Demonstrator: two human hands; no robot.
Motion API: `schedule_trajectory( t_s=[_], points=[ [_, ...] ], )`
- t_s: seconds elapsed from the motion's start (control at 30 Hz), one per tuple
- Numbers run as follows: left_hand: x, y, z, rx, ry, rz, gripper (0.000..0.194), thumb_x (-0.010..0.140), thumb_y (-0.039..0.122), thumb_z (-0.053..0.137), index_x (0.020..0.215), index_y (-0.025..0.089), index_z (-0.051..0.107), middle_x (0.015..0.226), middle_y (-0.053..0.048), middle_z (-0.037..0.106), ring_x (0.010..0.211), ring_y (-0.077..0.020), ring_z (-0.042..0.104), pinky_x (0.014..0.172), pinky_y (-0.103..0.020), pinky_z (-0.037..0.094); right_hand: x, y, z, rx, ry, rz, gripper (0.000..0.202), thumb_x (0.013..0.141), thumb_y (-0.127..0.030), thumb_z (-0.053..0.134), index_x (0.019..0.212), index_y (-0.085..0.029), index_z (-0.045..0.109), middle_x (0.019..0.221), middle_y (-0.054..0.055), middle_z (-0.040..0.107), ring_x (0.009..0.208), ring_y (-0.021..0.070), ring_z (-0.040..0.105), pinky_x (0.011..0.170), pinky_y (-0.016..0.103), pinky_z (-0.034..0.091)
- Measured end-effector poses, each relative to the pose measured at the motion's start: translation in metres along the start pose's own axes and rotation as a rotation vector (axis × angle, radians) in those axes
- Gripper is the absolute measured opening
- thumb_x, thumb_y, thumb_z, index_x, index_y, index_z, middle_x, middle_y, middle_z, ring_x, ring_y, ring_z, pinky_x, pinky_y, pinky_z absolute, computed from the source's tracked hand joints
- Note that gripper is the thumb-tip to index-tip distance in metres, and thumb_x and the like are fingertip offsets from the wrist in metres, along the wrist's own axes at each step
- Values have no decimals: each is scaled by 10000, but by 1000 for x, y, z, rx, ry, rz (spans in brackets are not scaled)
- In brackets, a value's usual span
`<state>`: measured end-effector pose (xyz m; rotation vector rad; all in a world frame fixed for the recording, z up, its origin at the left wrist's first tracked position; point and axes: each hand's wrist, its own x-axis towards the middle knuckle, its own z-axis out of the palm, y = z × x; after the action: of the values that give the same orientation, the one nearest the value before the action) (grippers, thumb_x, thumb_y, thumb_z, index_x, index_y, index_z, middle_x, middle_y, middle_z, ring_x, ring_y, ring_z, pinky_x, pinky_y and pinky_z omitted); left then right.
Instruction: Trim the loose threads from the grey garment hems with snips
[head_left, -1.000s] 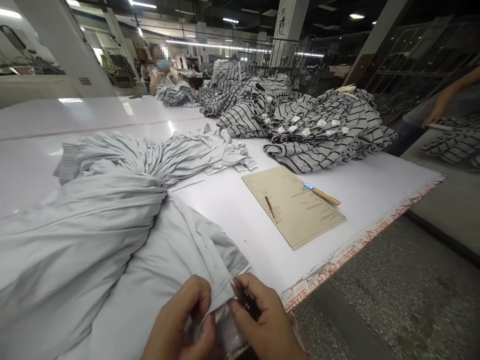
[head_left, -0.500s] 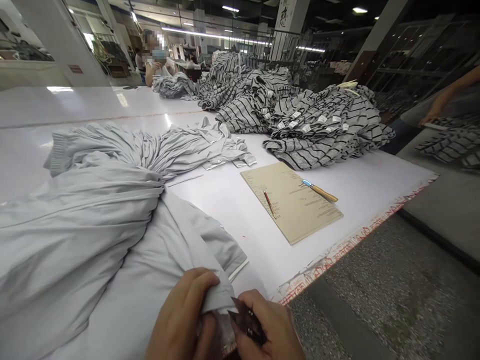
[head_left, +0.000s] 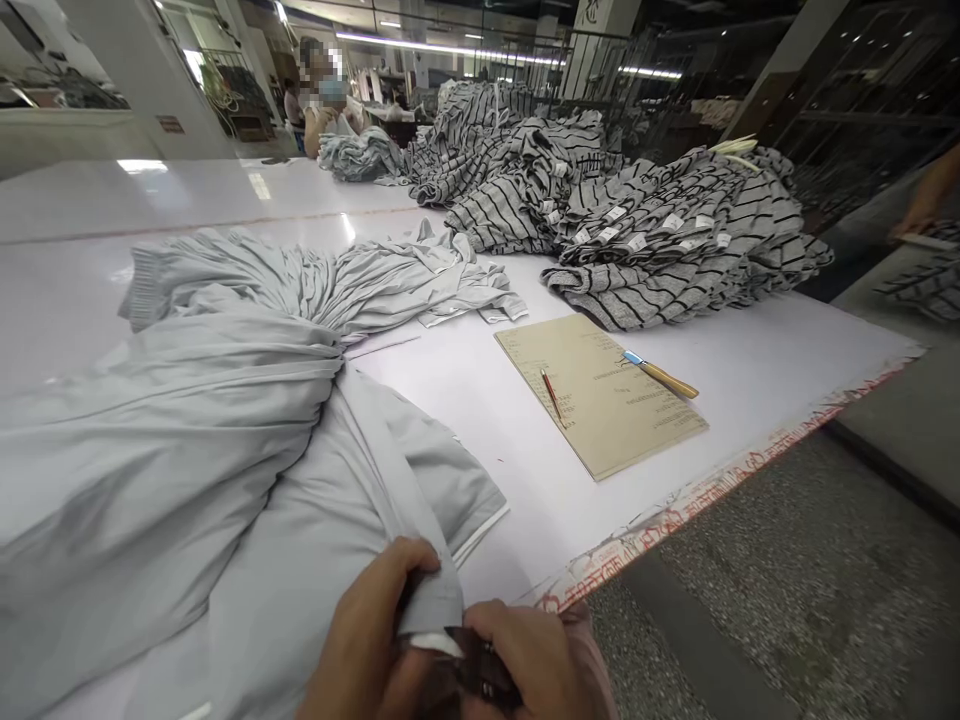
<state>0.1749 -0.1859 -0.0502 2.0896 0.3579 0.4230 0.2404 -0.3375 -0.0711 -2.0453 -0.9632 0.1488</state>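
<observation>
At the bottom centre, my left hand (head_left: pixel 369 632) is closed on the hem of a light grey garment (head_left: pixel 322 515), thumb below and fingers on top. A white strip shows under the folded hem. Close on its right, my right hand (head_left: pixel 536 655) is wrapped round dark thread snips (head_left: pixel 486 672). Their tips touch or nearly touch the hem's corner, partly hidden by my fingers. The garment belongs to a bunched heap of grey cloth, gathered tightly at a tie near its middle, with its ribbed part (head_left: pixel 142 285) at the far left.
A beige paper pad (head_left: pixel 607 430) lies on the white table (head_left: pixel 480 375), carrying a red pen (head_left: pixel 551 393) and a blue-and-wooden-handled tool (head_left: pixel 664 378). Behind are piles of striped grey garments (head_left: pixel 675 230). A masked person (head_left: pixel 322 120) stands across the table; another person's arm (head_left: pixel 930 195) shows at right.
The snips have moved in against the hem's corner, and their blades look less spread than before. The hem is turned a little, showing more white. The whole view has shifted slightly.
</observation>
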Motion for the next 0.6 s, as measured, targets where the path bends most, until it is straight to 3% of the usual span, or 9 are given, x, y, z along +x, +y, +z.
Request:
schedule_trajectory(
  t_s=[0.17,0.27,0.37,0.47,0.6],
  points=[
    [-5,1,4,-128,48,-64,197,808,164,413,889,295,536,721,102,577,637,-97,548,588,-154,433,0,1,3,28,-54,21,213,621,-118,579,789,-248,599,569,-84,655,558,147,670,583,204,408],
    [-7,3,2,-164,63,-49,257,793,135,426,907,318,566,728,121,595,633,-73,558,608,-117,435,0,0,1,73,-48,45,74,742,-262,630,801,-238,593,574,-76,642,513,126,635,531,193,394],
    [-9,4,1,-140,76,-24,266,791,140,446,912,338,576,738,137,623,642,-60,579,631,-93,434,-1,1,-2,101,-60,34,201,877,-416,554,805,-229,575,595,-62,631,505,123,603,519,209,371],
    [-9,5,1,-94,90,12,245,784,150,470,903,333,582,739,134,637,635,-60,587,638,-90,436,-2,4,-3,82,-89,24,247,942,-413,473,810,-223,557,641,-50,648,513,123,589,504,230,330],
    [-10,2,0,-33,83,64,237,783,152,478,908,326,580,779,110,665,691,-74,625,671,-98,448,-1,4,-2,27,-111,-16,230,939,-407,480,819,-227,556,634,-50,646,534,138,607,498,247,302]
  ],
)
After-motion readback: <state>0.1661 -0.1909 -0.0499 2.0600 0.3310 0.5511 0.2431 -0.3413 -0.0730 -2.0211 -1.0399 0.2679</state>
